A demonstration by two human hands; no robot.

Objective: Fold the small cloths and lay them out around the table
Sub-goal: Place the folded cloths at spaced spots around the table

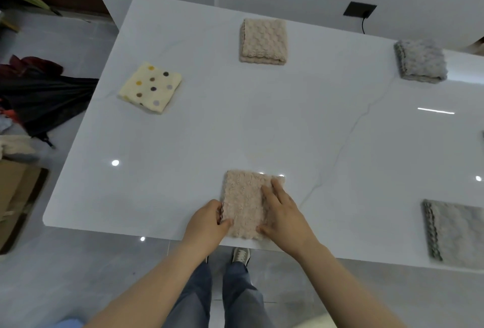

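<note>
A glossy white table (pixel 262 128) with faint grey veins and rounded corners carries five folded cloths, all well apart. The near pink cloth (pixel 243 204) lies at the near edge, and the far pink cloth (pixel 263 40) lies opposite it. The dotted cream cloth (pixel 150 88) sits far left, the far grey cloth (pixel 420 60) far right, and the near grey cloth (pixel 455 233) near right.

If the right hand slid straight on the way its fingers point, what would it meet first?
Past the pink cloth under it, the right hand meets only bare table; its line seems to run between the spotted cloth and the far beige cloth, though depth is unclear.
</note>
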